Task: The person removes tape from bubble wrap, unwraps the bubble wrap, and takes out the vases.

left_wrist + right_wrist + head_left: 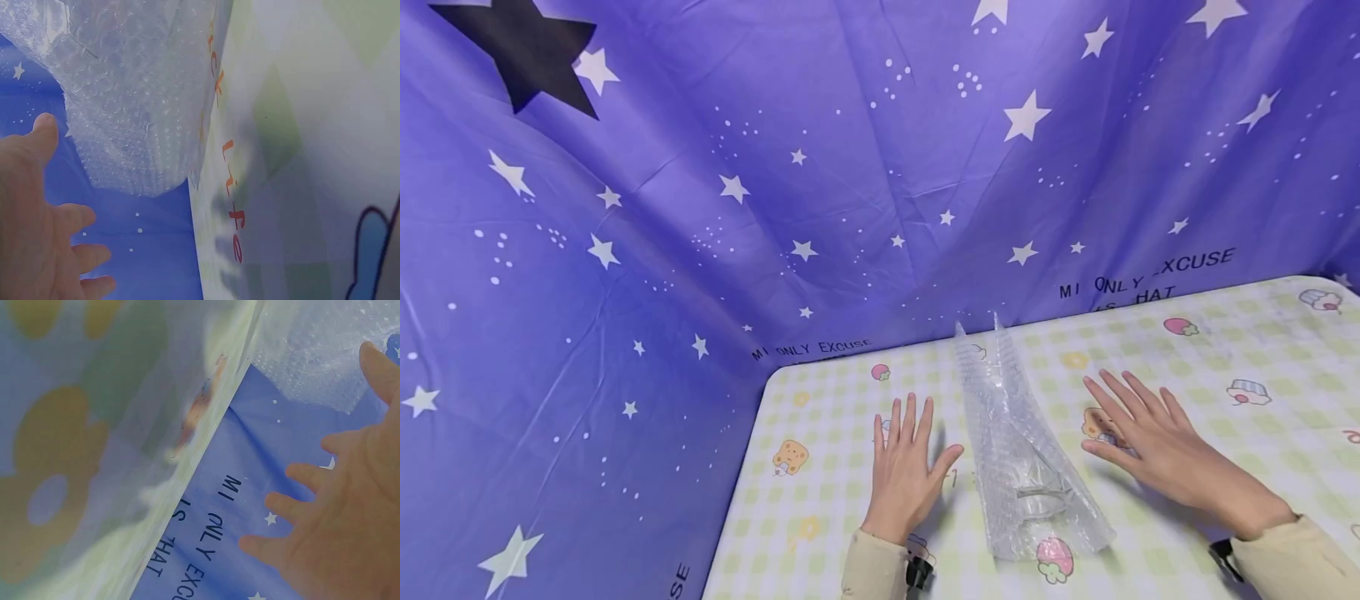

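Observation:
A clear bubble-wrap bundle (pixel 1011 433) lies lengthwise on the table between the two hands, with something thin and hard to make out inside its near part. To its left, my left hand (pixel 904 475) hovers palm down with straight, spread fingers, apart from the wrap. On the other side my right hand (pixel 1157 446) is held over the table, fingers extended and holding nothing. The left wrist view shows the bubble wrap (pixel 131 94) beyond the thumb. In the right wrist view part of the wrap (pixel 319 356) appears near the thumb too.
A table (pixel 842 408) wears a green-and-white checked cloth printed with food pictures. Behind it and along its left side hangs a purple-blue curtain (pixel 850 192) with white stars. Its lettering meets the table's back edge.

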